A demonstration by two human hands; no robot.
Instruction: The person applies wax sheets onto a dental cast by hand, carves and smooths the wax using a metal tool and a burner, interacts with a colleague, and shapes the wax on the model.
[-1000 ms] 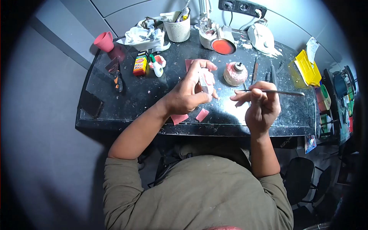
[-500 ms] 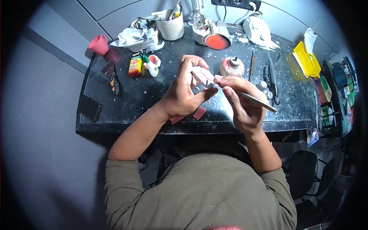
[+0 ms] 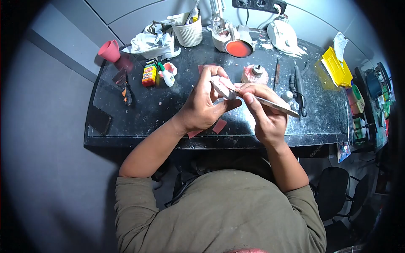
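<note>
My left hand [image 3: 201, 103] is closed around a small whitish dental cast [image 3: 224, 88] with pink material on it, held above the worktable. The fingers wrap its far side and the thumb lies at its near edge. In my right hand [image 3: 269, 118] is a slim metal carving tool [image 3: 276, 106], gripped like a pen. Its tip meets the pink area of the cast, while the handle end points right. Exactly where the tip touches is partly hidden by my fingers. Pink wax pieces [image 3: 219, 126] lie on the table below my hands.
Beyond my right hand stands a wax-spattered burner [image 3: 255, 76]. A corded handpiece [image 3: 299, 82] lies to the right. At the back are a pan of red wax [image 3: 238, 49] and a white basket [image 3: 188, 34]. A yellow-red box [image 3: 149, 75] and glue bottle [image 3: 168, 77] stand left.
The cast has tilted in my left hand, showing more of its pink surface. My right hand and the carving tool have shifted slightly left, with the handle end a bit higher.
</note>
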